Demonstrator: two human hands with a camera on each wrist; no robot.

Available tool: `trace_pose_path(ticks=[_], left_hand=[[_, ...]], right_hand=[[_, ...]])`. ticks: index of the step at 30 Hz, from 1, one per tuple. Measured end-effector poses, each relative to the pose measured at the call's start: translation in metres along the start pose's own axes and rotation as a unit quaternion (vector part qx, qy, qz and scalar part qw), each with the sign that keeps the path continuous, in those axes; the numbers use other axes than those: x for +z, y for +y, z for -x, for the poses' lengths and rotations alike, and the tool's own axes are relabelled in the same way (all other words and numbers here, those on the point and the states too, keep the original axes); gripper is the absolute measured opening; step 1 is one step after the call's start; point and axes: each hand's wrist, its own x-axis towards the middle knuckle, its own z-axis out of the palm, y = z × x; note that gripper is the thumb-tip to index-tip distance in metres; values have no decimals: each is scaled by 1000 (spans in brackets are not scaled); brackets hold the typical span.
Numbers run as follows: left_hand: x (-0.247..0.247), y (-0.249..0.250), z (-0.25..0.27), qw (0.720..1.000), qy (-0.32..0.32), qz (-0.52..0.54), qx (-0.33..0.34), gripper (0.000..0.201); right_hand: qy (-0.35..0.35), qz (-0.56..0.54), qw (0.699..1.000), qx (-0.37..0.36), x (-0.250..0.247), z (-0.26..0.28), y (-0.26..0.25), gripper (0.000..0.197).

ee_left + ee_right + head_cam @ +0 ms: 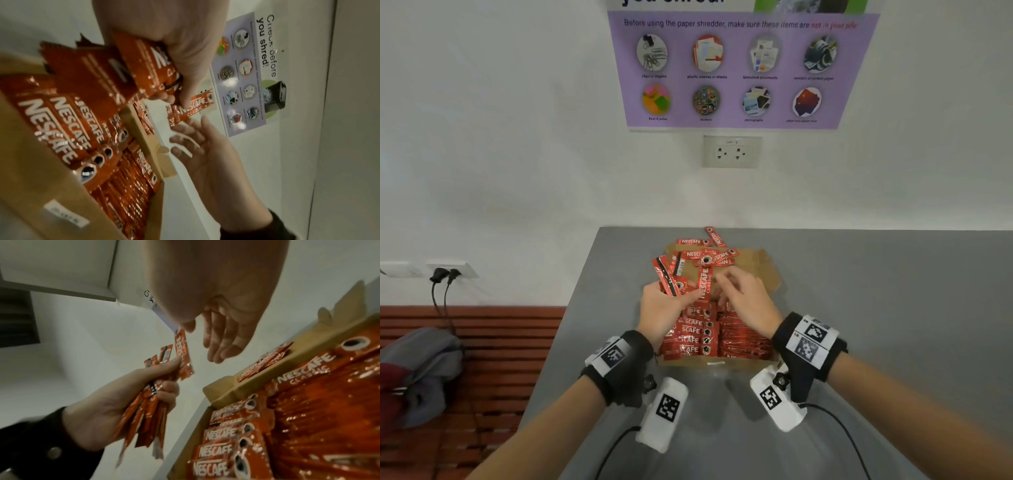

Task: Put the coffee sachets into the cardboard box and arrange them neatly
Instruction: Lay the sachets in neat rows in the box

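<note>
Looks like an office copy/utility corner. On the far white wall hangs a purple poster (743, 68) w/ "Before using the paper shredder..." and round pics of clips, post-its, photos etc; the left wrist view shows its heading "...before you shred!" plus a shredder pic. Below it a double wall socket (732, 151). Plain grey surface (876, 308) against the wall. At left, more sockets w/ two black plugs (445, 274) and a slatted wooden bench (493, 359) w/ a grey bag (424, 370).

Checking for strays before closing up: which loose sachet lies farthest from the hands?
The slanted sachet on the grey table, just past the cardboard box's far flap. It lies alone and diagonal; the other loose ones lie nearer.
</note>
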Motion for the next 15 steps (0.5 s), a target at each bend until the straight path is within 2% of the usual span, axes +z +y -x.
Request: trace_pose_path(ticks=[2, 5, 9, 11, 13, 15], left_hand=[[6, -1, 2, 1000, -16, -13, 2, 13], [10, -6, 3, 999, -25, -35, 2, 14], [3, -12, -3, 999, 3, -44, -29, 20], [-2, -12, -5, 998, 1, -43, -42, 18], [-5, -12, -5, 997, -23, -54, -51, 18], [-4, -13, -5, 995, -44, -65, -59, 22]], right_hand=[[22, -17, 999, -19, 4, 1, -2, 11], [31, -7, 999, -15, 0, -4, -2, 16], [-56, 46, 997, 33, -22, -14, 9, 18], [-67, 46, 995, 55, -29, -17, 15, 16], [-53, -19, 995, 77, -30, -17, 15, 11], [-46, -117, 988, 91, -27, -13, 10, 18]])
